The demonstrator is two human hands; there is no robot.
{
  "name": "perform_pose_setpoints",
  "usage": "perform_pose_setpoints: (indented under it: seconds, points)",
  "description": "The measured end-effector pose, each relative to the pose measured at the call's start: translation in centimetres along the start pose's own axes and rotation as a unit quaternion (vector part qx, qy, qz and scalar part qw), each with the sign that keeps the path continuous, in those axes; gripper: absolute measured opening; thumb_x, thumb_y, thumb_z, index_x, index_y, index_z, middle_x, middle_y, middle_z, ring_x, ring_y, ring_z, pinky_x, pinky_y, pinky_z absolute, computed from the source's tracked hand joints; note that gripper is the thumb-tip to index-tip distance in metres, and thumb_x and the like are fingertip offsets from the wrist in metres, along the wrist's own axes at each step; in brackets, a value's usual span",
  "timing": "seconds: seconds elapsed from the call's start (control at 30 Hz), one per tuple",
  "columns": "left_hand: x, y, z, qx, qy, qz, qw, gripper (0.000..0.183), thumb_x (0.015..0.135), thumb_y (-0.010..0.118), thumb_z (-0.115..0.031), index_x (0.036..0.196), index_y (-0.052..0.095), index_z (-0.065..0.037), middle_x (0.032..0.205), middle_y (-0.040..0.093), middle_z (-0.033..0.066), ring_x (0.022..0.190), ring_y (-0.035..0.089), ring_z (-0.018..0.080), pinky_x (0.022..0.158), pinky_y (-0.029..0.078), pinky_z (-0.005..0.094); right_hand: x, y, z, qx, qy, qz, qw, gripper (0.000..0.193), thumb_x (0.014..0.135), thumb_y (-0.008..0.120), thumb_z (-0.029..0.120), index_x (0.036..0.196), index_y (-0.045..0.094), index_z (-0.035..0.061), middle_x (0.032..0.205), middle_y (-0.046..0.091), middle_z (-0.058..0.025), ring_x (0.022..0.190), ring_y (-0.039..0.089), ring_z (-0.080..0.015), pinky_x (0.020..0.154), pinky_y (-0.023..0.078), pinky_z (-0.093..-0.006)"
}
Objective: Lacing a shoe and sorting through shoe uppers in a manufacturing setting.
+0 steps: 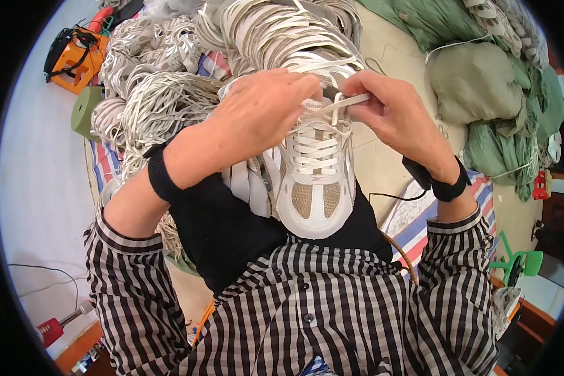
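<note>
A white and beige sneaker (317, 207) rests on my lap, its toe pointing toward me. White laces (318, 153) criss-cross up its front to the tongue. At the top eyelets, my right hand (388, 108) pinches a flat white shoelace (353, 100) that stretches across the tongue. From the other side my left hand (266, 103) closes over the shoe's upper lacing; its fingertips are partly hidden, with lace showing beside them. Another light-coloured shoe upper (247, 187) lies just left of the sneaker, against my black trousers.
Beyond my hands lies a big stack of beige shoe uppers (269, 34). Loose laces and uppers (163, 103) are heaped at the left, near a green roll (88, 113) and an orange plastic stool (80, 59). Stuffed green sacks (479, 81) stand at the right.
</note>
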State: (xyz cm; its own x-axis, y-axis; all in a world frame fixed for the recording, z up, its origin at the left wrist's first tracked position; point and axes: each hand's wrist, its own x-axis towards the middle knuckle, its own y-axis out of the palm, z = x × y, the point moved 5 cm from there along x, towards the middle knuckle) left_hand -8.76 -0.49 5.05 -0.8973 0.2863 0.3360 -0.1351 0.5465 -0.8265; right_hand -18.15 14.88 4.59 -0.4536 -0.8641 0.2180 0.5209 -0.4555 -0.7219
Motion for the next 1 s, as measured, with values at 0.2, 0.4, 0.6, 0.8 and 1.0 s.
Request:
perform_pose_setpoints:
  seconds: [0.2, 0.4, 0.6, 0.8, 1.0]
  points:
    - [-1.9, -1.3, 0.9, 0.17, 0.052, 0.008, 0.984, 0.015, 0.08, 0.058, 0.0, 0.096, 0.055, -0.003, 0.079, 0.057, 0.0131, 0.075, 0.057, 0.0326, 0.069, 0.044, 0.0399, -2.9, -1.8, -1.3, -0.259, -0.057, -0.118, 0.957, 0.015, 0.083, 0.055, 0.003, 0.097, 0.056, 0.0064, 0.086, 0.057, -0.0113, 0.077, 0.061, -0.032, 0.064, 0.047, -0.0415]
    - [-5.2, -3.4, 2.8, 0.224, 0.008, 0.029, 0.974, 0.012, 0.078, 0.055, 0.002, 0.089, 0.054, -0.003, 0.073, 0.055, 0.012, 0.073, 0.057, 0.032, 0.066, 0.044, 0.039, -5.8, -4.7, -3.7, -0.331, 0.019, -0.183, 0.925, 0.012, 0.086, 0.052, 0.003, 0.096, 0.057, 0.0067, 0.087, 0.057, -0.0113, 0.082, 0.06, -0.032, 0.068, 0.048, -0.0412]
    - [-7.7, -4.7, 3.9, 0.295, -0.028, 0.061, 0.953, 0.007, 0.08, 0.053, 0.001, 0.086, 0.052, -0.003, 0.071, 0.056, 0.0126, 0.071, 0.058, 0.032, 0.065, 0.044, 0.0404, -9.5, -6.6, -6.3, -0.4, 0.099, -0.17, 0.895, 0.007, 0.088, 0.051, 0.005, 0.094, 0.054, 0.0054, 0.087, 0.054, -0.0127, 0.082, 0.058, -0.0335, 0.067, 0.047, -0.0423]
    - [-10.4, -7.8, 4.9, 0.383, -0.117, 0.099, 0.911, 0.004, 0.082, 0.053, -0.001, 0.084, 0.051, -0.003, 0.075, 0.056, 0.012, 0.073, 0.058, 0.033, 0.065, 0.044, 0.0426, -12.1, -7.8, -8.9, -0.442, 0.098, -0.135, 0.881, 0.005, 0.09, 0.05, 0.007, 0.089, 0.05, 0.003, 0.084, 0.052, -0.0158, 0.079, 0.056, -0.0364, 0.065, 0.045, -0.0448]
    - [-11.9, -9.2, 6.3, 0.408, -0.112, 0.086, 0.902, 0.004, 0.083, 0.057, -0.006, 0.08, 0.058, -0.002, 0.099, 0.057, 0.0091, 0.093, 0.057, 0.0291, 0.073, 0.047, 0.0401, -16.3, -8.5, -11.7, -0.371, 0.171, -0.115, 0.905, 0.011, 0.092, 0.048, 0.01, 0.094, 0.052, 0.0004, 0.08, 0.057, -0.0236, 0.076, 0.055, -0.044, 0.065, 0.043, -0.0492]
